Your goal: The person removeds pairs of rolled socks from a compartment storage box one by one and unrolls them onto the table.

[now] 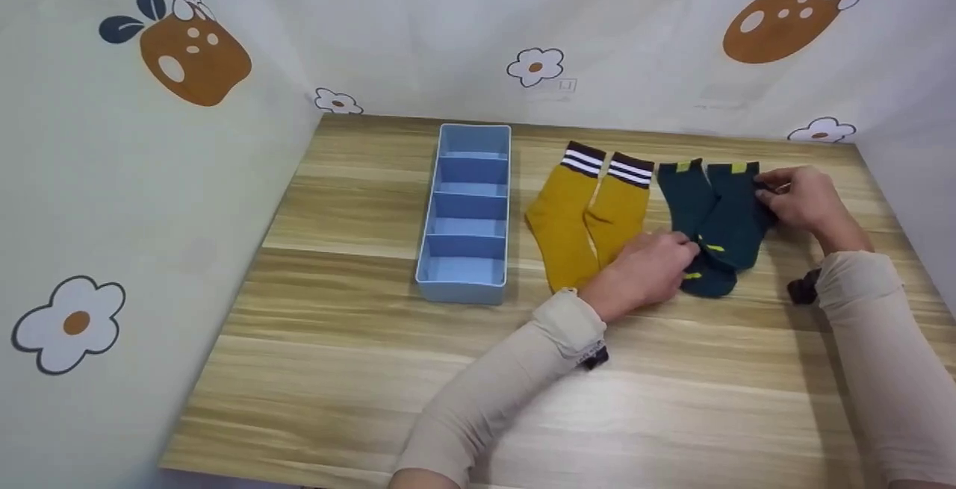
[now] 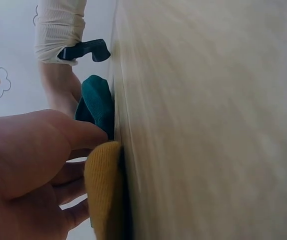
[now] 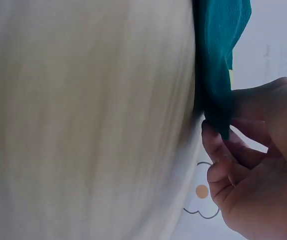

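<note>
Two dark green socks with yellow tabs lie partly overlapped on the table. My right hand point(image 1: 803, 198) pinches the outer edge of the right green sock point(image 1: 733, 213); in the right wrist view the green fabric point(image 3: 218, 65) runs up from between thumb and fingers. My left hand point(image 1: 650, 269) is at the near side of the left green sock point(image 1: 713, 284), its thumb and curled fingers on the sock's edge. In the left wrist view, the left thumb meets the green fabric point(image 2: 97, 102). Beneath the left forearm side lies a mustard sock point(image 1: 567, 239), its toe partly hidden by that hand.
A second mustard sock point(image 1: 624, 209) with a striped cuff lies beside the first. Left of them stands a blue divided box point(image 1: 463, 293) with several compartments. Patterned cloth point(image 1: 448, 41) hangs behind and along the sides of the wooden table point(image 1: 336, 369).
</note>
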{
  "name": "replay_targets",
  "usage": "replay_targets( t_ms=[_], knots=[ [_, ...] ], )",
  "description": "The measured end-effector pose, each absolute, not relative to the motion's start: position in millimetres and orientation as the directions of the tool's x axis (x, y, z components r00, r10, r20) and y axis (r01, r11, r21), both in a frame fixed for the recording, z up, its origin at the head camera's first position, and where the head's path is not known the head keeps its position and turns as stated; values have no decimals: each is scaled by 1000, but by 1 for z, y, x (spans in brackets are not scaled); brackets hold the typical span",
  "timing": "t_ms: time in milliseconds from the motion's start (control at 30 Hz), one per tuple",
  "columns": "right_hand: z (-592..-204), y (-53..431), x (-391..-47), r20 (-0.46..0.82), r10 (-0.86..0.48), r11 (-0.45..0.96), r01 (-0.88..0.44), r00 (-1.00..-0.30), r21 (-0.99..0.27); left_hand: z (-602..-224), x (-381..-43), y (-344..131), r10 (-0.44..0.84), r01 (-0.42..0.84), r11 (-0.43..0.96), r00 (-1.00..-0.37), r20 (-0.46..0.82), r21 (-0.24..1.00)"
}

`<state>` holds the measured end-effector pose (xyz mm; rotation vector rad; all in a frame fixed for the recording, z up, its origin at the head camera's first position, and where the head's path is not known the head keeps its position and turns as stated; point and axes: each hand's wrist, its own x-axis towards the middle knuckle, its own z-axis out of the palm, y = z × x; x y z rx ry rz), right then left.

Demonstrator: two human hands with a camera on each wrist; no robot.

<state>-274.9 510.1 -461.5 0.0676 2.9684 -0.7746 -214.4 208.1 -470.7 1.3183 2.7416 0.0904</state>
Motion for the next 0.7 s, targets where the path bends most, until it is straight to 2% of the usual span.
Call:
replay_targets(
  t_ms=[100, 300, 367, 500, 700],
  knots=[
    [-459, 510, -273, -71, -11, 890, 23, -997, -456, -471, -214, 207, 782, 777, 624, -621, -57, 88],
    [-450, 491, -255, 42, -73, 909, -84, -996, -407, -471, -214, 204, 787, 779, 617, -614, -59, 111],
    [-445, 482, -247, 8, -131, 907, -123, -991, -404, -470, -214, 204, 790, 783, 613, -611, -58, 108],
    [-440, 470, -232, -162, -256, 903, -176, -953, -392, -469, -214, 204, 792, 787, 611, -608, -55, 89],
    [-439, 475, -220, -248, -294, 902, -182, -923, -392, -469, -213, 204, 789, 785, 614, -612, -57, 80]
  ],
)
